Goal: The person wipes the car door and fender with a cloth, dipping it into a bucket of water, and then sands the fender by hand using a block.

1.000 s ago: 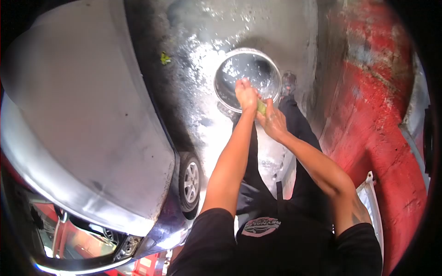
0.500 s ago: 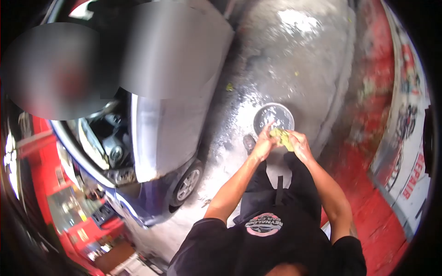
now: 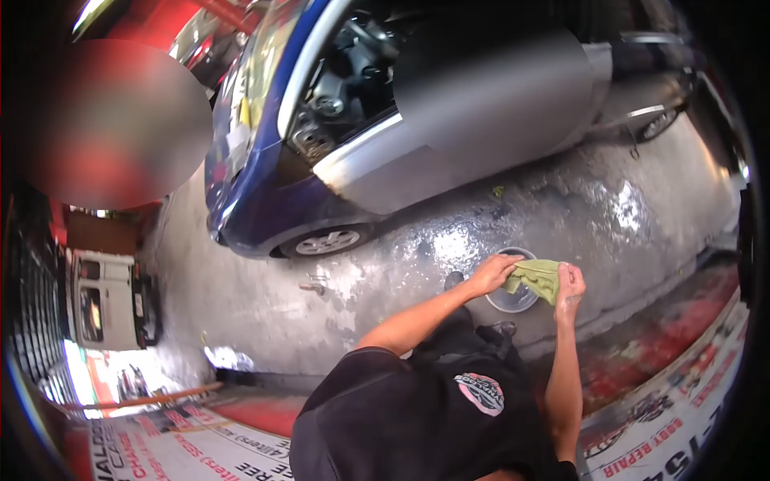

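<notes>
A yellow-green cloth (image 3: pixel 541 277) is stretched between my two hands, hanging in loose folds. My left hand (image 3: pixel 494 275) grips its left end, fingers closed on the fabric. At the other end, my right hand (image 3: pixel 570 282) pinches the cloth's upper corner, fingers pointing up. Below the cloth stands a round bucket (image 3: pixel 508 306) on the wet floor, partly covered by the cloth and my left hand. What the bucket holds is mostly hidden now.
A blue and grey car (image 3: pixel 401 176) stands ahead, its front wheel (image 3: pixel 325 241) to my left. The concrete floor (image 3: pixel 265 313) is wet in patches. A white vehicle (image 3: pixel 104 301) is at far left. Printed banners (image 3: pixel 642 441) line the wall behind me.
The view has swung round toward the car. The cloth, bunched between my hands earlier, is now spread out, with my hands farther apart.
</notes>
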The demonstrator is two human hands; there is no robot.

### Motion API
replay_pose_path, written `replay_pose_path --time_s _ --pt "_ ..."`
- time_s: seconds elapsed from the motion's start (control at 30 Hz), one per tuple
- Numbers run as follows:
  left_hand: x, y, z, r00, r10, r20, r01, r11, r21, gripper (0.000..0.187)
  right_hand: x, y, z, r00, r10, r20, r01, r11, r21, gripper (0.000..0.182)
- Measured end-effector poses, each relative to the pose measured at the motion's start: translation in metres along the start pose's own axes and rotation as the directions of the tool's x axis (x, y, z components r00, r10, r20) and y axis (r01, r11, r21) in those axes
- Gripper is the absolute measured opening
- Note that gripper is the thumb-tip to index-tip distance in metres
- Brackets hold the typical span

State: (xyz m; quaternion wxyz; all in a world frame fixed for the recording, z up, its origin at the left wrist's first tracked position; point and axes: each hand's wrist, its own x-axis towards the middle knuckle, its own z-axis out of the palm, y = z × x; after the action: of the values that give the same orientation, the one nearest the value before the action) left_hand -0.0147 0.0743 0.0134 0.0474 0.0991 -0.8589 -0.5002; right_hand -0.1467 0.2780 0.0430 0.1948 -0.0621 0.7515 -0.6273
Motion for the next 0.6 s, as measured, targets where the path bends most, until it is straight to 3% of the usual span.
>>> replay_pose_path --time_s 0.03,0.07,0.13,0.17,0.23,0.3,0.37,0.4,0.43,0.47,0.5,0.53,0.57,0.6 --pt "-0.004 -0.011 -0.01 1.0 0.002 -0.002 -0.002 0.999 0.049 0.039 0.001 -0.012 0.011 1.0 -0.018 0.022 0.019 0.999 -0.025 0.023" --pt "-0.01 -0.017 -0.021 0.999 0.005 -0.04 -0.006 1.0 -0.028 0.031 0.003 -0.018 0.019 0.999 -0.031 0.038 0.033 0.999 -0.036 0.023" --pt "-0.026 -0.033 -0.05 0.989 0.002 -0.147 -0.006 1.0 -0.029 0.027 0.005 -0.026 0.034 0.918 -0.123 0.376 0.267 0.895 -0.358 0.022" --pt "-0.035 -0.036 -0.069 0.971 -0.003 -0.238 -0.003 1.0 -0.024 0.023 0.006 -0.032 0.047 0.907 -0.129 0.401 0.287 0.887 -0.363 0.022" --pt "-0.051 -0.044 -0.106 0.934 0.034 -0.355 -0.036 0.999 0.0 0.019 0.006 -0.041 0.076 0.807 -0.103 0.581 0.461 0.725 -0.512 0.024" --pt "-0.065 -0.041 -0.139 0.903 -0.027 -0.428 0.113 0.978 0.176 0.021 0.0 -0.067 0.124 0.806 -0.065 0.589 0.444 0.724 -0.528 0.025" --pt "-0.078 -0.066 -0.16 0.857 -0.057 -0.513 0.141 0.982 0.126 0.023 -0.009 -0.096 0.176 0.876 -0.1 0.472 0.346 0.812 -0.47 0.026" --pt "-0.084 -0.081 -0.17 0.771 -0.182 -0.61 0.213 0.977 -0.022 0.024 -0.006 -0.092 0.2 0.857 -0.207 0.472 0.431 0.789 -0.437 0.026" --pt "-0.092 -0.095 -0.179 0.669 -0.311 -0.675 0.261 0.949 -0.179 0.027 -0.003 -0.09 0.219 0.851 -0.211 0.481 0.441 0.785 -0.436 0.026" --pt "-0.103 -0.112 -0.191 0.66 -0.407 -0.632 0.271 0.913 -0.306 0.043 0.001 -0.092 0.239 0.858 -0.15 0.492 0.362 0.856 -0.37 0.025" --pt "-0.108 -0.109 -0.202 0.656 -0.402 -0.639 0.263 0.915 -0.306 0.043 0.006 -0.092 0.258 0.858 -0.091 0.505 0.275 0.913 -0.302 0.025" --pt "-0.113 -0.103 -0.206 0.734 -0.273 -0.622 0.146 0.958 -0.248 0.051 0.012 -0.085 0.278 0.848 0.033 0.53 0.051 0.988 -0.143 0.024" --pt "-0.117 -0.097 -0.21 0.791 -0.134 -0.597 0.022 0.981 -0.191 0.061 0.014 -0.085 0.299 0.845 0.024 0.534 0.063 0.988 -0.144 0.024" --pt "-0.116 -0.094 -0.205 0.845 -0.16 -0.51 0.022 0.964 -0.267 0.072 0.008 -0.088 0.321 0.765 0.084 0.638 -0.079 0.996 -0.037 0.026"
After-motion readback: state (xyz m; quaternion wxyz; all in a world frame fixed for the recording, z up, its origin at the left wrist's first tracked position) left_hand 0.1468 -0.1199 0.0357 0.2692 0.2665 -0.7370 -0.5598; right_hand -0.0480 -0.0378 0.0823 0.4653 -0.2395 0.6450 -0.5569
